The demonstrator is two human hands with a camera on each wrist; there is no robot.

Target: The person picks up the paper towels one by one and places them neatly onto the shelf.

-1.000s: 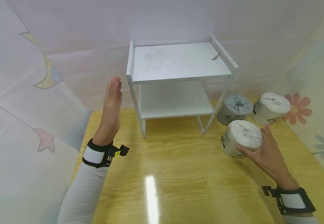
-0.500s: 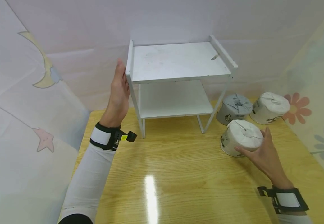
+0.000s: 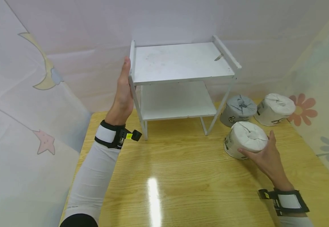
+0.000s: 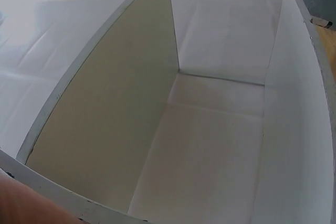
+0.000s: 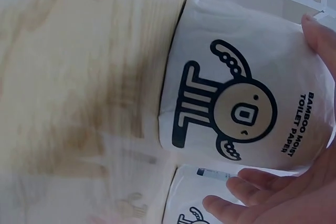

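In the head view a white two-tier shelf rack [image 3: 178, 63] stands on the wooden table. My left hand [image 3: 121, 97] lies against the rack's left side, thumb pointing up, palm toward the frame; part of its fingers is hidden behind the side post. A bit of that hand [image 4: 26, 205] shows at the lower left of the left wrist view. To the right of the rack, my right hand [image 3: 266, 160] holds a white wrapped toilet roll [image 3: 246, 140] between thumb and fingers. The roll [image 5: 226, 93] stands upright on the table, its print reading bamboo toilet paper.
Behind the held roll stand a grey wrapped toilet roll [image 3: 239, 110] and another white one [image 3: 276, 108], near the rack's right legs. Printed cloth walls enclose the table [image 3: 181, 176] at the back and both sides.
My left hand has moved right and up from beside the rack to touch its left side. My right hand has closed in slightly around the roll, which has stayed in place.
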